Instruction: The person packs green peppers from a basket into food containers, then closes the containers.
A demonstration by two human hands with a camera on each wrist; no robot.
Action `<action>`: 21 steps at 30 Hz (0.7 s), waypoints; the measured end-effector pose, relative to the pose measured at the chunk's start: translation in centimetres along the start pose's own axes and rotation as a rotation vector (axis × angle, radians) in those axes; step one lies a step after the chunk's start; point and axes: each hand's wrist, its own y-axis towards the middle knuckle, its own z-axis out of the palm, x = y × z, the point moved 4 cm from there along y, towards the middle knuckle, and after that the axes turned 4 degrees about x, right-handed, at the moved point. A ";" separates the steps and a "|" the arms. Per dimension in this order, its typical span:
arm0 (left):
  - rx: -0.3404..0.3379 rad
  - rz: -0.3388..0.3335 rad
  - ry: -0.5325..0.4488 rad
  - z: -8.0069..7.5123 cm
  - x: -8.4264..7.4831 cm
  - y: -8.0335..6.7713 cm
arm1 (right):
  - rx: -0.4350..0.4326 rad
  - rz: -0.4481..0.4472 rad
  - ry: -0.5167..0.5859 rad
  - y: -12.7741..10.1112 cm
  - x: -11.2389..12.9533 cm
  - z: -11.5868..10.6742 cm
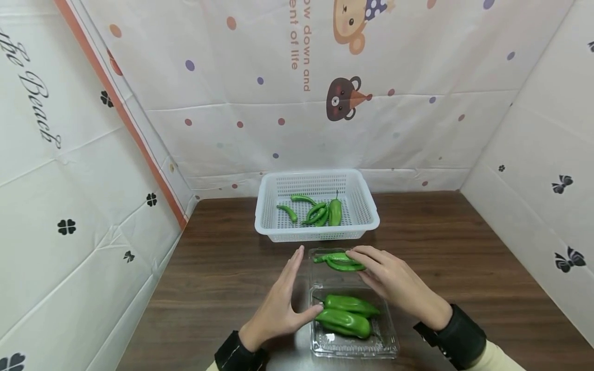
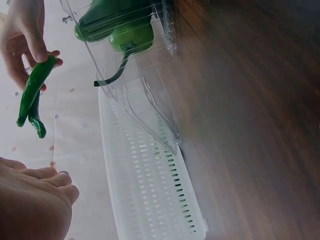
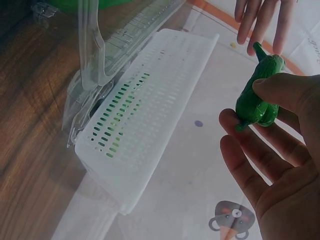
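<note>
From the head view, the right hand (image 1: 394,281) sits just right of centre frame, pinching 2 slim green peppers (image 1: 339,260) above the clear clamshell box (image 1: 352,330), whose near half holds 2 fat peppers (image 1: 345,314). The left hand (image 1: 283,304) stands on edge beside the box, fingers straight, gripping nothing. The white basket (image 1: 317,206) lies beyond, centre frame.

The left wrist view alone shows the slim peppers (image 2: 32,95) dangling free at upper left.

The right wrist view shows thumb and fingers (image 3: 272,90) clamped on them.
</note>
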 end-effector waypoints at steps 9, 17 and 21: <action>0.001 0.002 -0.015 0.2 -0.1 -0.2 | 0.001 0.007 0.011 -0.6 0.2 0.2; -0.025 0.069 -0.025 0.4 -0.2 -0.5 | -0.027 0.003 0.029 -1.3 0.6 0.4; -0.017 0.059 -0.035 0.6 -0.3 -0.7 | -0.036 0.008 0.024 -1.7 0.9 0.6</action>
